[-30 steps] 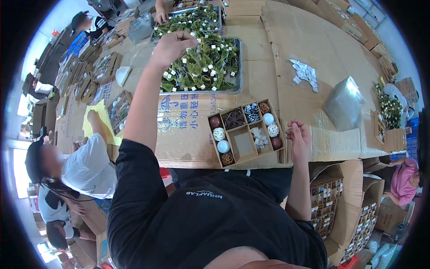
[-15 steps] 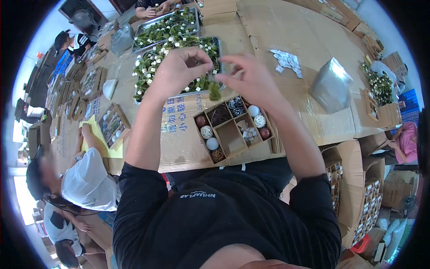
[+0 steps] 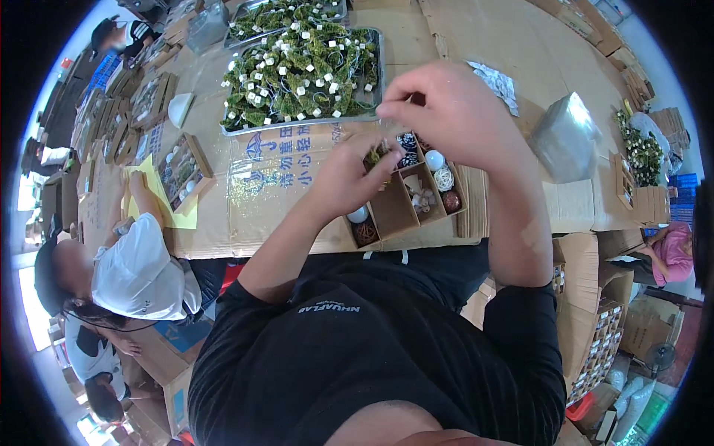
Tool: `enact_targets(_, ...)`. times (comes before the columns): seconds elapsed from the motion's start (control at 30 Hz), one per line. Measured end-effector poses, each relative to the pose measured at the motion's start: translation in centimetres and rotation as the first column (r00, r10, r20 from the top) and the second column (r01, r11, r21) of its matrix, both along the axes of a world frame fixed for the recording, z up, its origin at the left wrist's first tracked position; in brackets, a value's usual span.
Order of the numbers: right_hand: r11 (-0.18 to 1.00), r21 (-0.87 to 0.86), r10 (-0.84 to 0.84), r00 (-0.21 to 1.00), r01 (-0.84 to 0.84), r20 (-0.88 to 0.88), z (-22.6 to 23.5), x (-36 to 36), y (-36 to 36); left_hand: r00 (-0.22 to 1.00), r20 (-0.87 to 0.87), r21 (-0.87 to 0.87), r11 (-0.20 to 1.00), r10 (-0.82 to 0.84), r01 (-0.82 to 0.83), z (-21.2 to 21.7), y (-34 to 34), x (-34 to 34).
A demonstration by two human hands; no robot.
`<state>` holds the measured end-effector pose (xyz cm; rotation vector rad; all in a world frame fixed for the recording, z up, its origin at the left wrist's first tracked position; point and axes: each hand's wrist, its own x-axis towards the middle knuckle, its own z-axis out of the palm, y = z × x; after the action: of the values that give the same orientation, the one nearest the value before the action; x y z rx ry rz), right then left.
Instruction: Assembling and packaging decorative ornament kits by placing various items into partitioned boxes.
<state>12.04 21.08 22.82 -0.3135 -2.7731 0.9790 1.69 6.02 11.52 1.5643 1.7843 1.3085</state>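
Note:
My left hand [image 3: 349, 178] is closed on a small green sprig [image 3: 372, 157], held just above the left end of an open cardboard compartment box [image 3: 394, 212]. The box holds white, brown and dark ornament balls in its cells. My right hand [image 3: 454, 111] hovers higher, over the back of the box, with thumb and forefinger pinched together; I cannot see anything between them. Beyond both hands lies a metal tray [image 3: 372, 111] packed with green sprigs carrying small white cubes.
A second sprig tray [image 3: 290, 11] lies farther back. At the left a person in a white cap [image 3: 137, 267] works beside another compartment box [image 3: 182, 167] on a yellow sheet. A silver bag [image 3: 569, 137] lies at the right, and stacked cartons [image 3: 595, 327] stand below it.
My left hand came back from the sprig tray with a sprig. My right hand rose from beside the box to meet it; now the right hand is above, with the left over the box.

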Motion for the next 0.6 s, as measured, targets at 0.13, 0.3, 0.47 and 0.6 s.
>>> enact_targets(0.13, 0.994, -0.107, -0.013, 0.973, -0.012, -0.23, -1.0, 1.4, -0.8, 0.905, 0.425, 0.015, 1.0, -0.016, 0.011, -1.7, -1.6, -0.6)
enact_targets(0.3, 0.989, 0.142, 0.104, 0.837, -0.033, -0.538, -7.4, 4.4, -3.4, 0.474, 0.877, 0.139, 0.987, -0.084, -0.081, -2.5, -2.0, 0.5)
enact_targets(0.47, 0.988, 0.156, 0.054, 0.888, 0.021, -0.458, -10.5, 5.7, -5.5, 0.39, 0.921, 0.041, 0.991, 0.012, -0.126, -1.4, -1.2, 2.2)
enact_targets(0.6, 0.883, -0.39, -0.369, 0.899, 0.26, -0.236, -8.0, 5.4, -6.1, 0.952, -0.011, 0.092, 0.949, 0.305, -0.303, -2.6, -0.8, 2.2)
